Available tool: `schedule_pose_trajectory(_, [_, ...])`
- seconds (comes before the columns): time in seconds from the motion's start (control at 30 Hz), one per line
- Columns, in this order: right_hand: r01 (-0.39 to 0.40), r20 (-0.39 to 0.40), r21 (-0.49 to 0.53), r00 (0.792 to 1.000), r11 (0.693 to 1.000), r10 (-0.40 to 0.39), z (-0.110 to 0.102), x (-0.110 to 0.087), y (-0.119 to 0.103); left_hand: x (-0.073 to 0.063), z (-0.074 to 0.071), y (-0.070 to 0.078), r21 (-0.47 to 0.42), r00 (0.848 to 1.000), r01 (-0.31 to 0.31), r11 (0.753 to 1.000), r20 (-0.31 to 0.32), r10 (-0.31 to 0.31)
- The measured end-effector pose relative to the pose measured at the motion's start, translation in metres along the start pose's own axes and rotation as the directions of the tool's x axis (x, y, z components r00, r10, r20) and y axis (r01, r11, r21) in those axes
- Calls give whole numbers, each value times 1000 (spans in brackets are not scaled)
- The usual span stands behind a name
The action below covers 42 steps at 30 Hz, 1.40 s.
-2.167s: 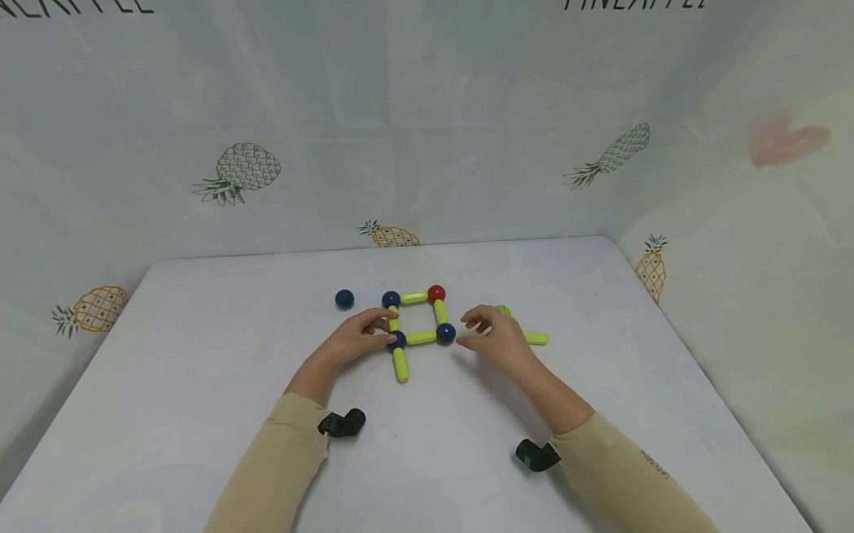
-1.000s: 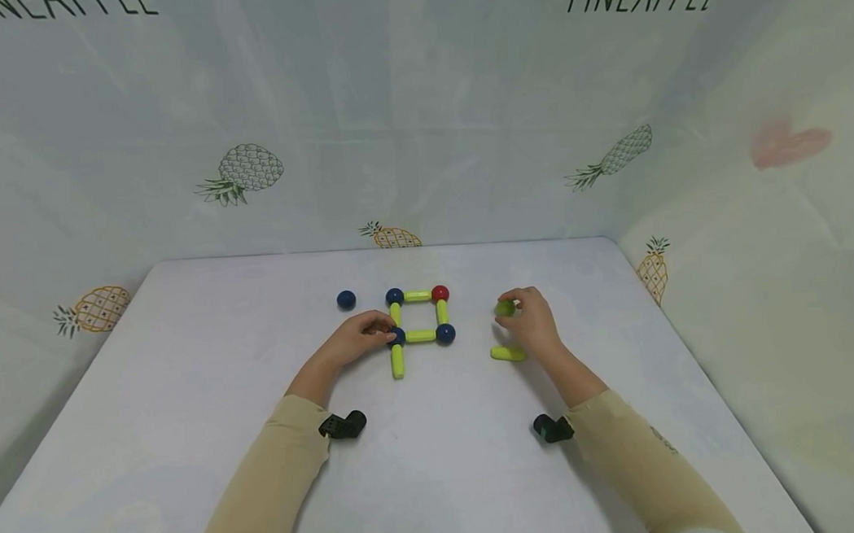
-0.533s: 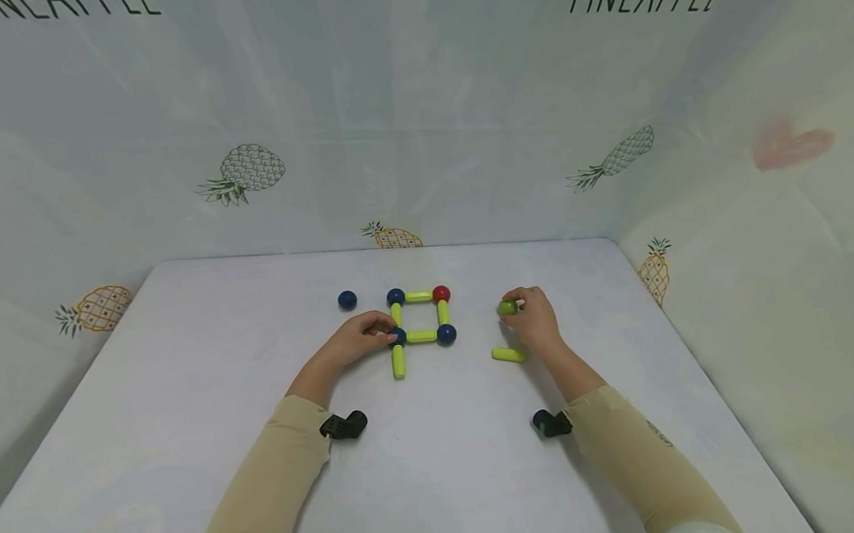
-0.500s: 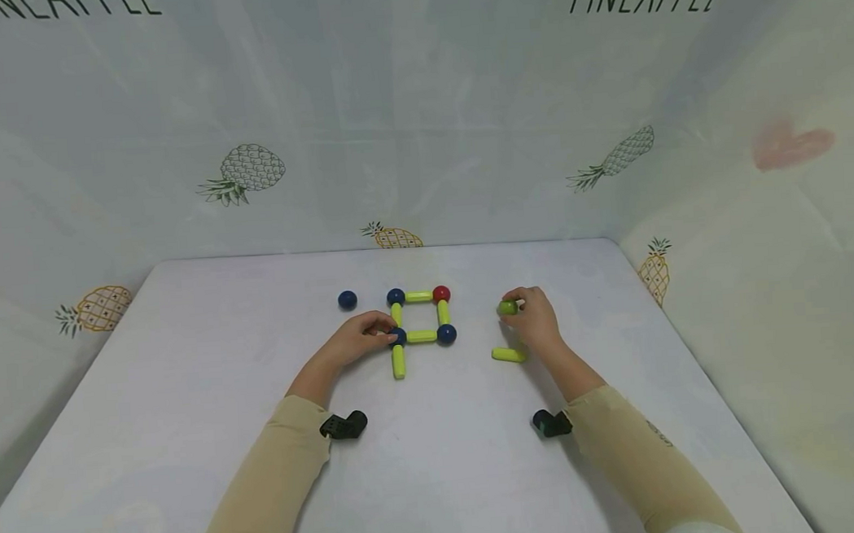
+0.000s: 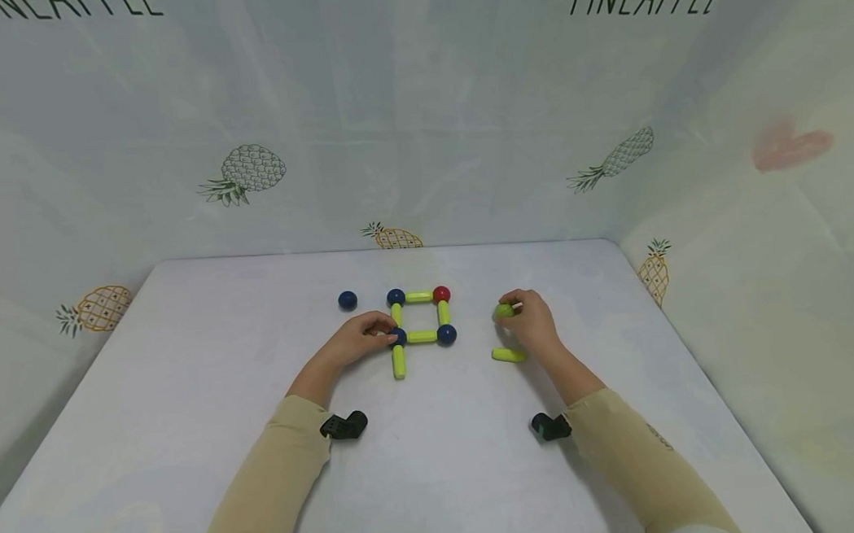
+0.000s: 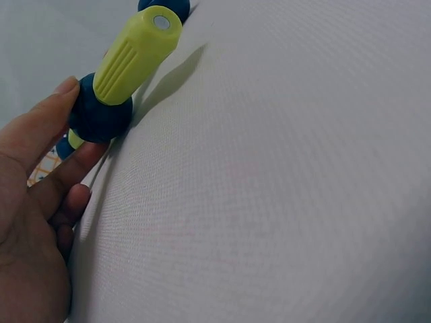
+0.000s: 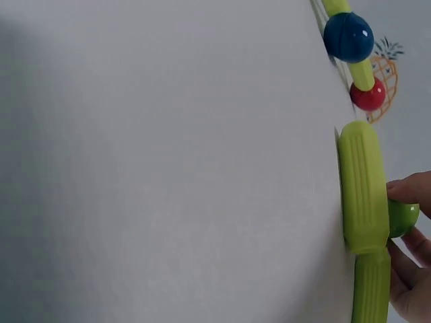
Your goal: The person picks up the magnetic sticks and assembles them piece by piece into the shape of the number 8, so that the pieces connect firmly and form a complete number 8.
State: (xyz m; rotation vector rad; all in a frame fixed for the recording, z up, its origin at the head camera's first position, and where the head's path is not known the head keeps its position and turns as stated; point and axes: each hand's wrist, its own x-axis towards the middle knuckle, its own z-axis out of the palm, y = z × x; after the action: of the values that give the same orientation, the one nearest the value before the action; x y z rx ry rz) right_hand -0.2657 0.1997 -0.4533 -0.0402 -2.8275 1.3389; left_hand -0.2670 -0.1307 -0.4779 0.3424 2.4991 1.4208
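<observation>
My left hand (image 5: 358,338) pinches a dark blue ball (image 6: 101,111) between thumb and fingers. That ball is the near-left corner of a flat square of yellow-green magnetic rods, with a second blue ball (image 5: 395,297) far left, a third (image 5: 447,334) near right and a red ball (image 5: 441,294) far right. One more rod (image 5: 399,362) sticks out from the gripped ball toward me. To the right of the square, my right hand (image 5: 535,323) pinches a green ball (image 7: 403,219). Beside it, in the right wrist view, lie a yellow-green rod (image 7: 363,185) and another rod (image 7: 372,289), nearly end to end.
A loose blue ball (image 5: 347,301) lies left of the square. Everything rests on a white table (image 5: 440,478), whose far edge meets a curtain (image 5: 419,136) printed with pineapples. Dark wrist cameras (image 5: 345,426) stick out from both sleeves.
My right hand has moved right, from beside the square's near-right ball to the green ball, and taken hold of it. The green ball turned slightly in its fingers. My left hand stays put.
</observation>
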Motion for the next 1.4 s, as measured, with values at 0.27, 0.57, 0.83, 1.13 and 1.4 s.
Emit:
schedule_pose_trajectory(0.27, [19,35,5,999,1000,-20,7,-10,-12,0,0,0,8,1000,13,1000,1,-13])
schedule_pose_trajectory(0.57, [46,71,1,996,999,-46,16,-22,-25,2,0,-4,0,1000,-4,1000,16,4])
schedule_pose_trajectory(0.83, [60,96,20,993,998,-62,23,-34,-36,0,-2,-1,-9,999,-29,1000,35,29])
schedule_pose_trajectory(1.13, [52,120,59,991,997,-59,32,-45,-45,-2,-3,2,-25,998,-30,999,50,31])
schedule_pose_trajectory(1.4, [92,147,116,983,989,-108,38,-56,-50,-2,-3,1,-34,997,-38,999,58,40])
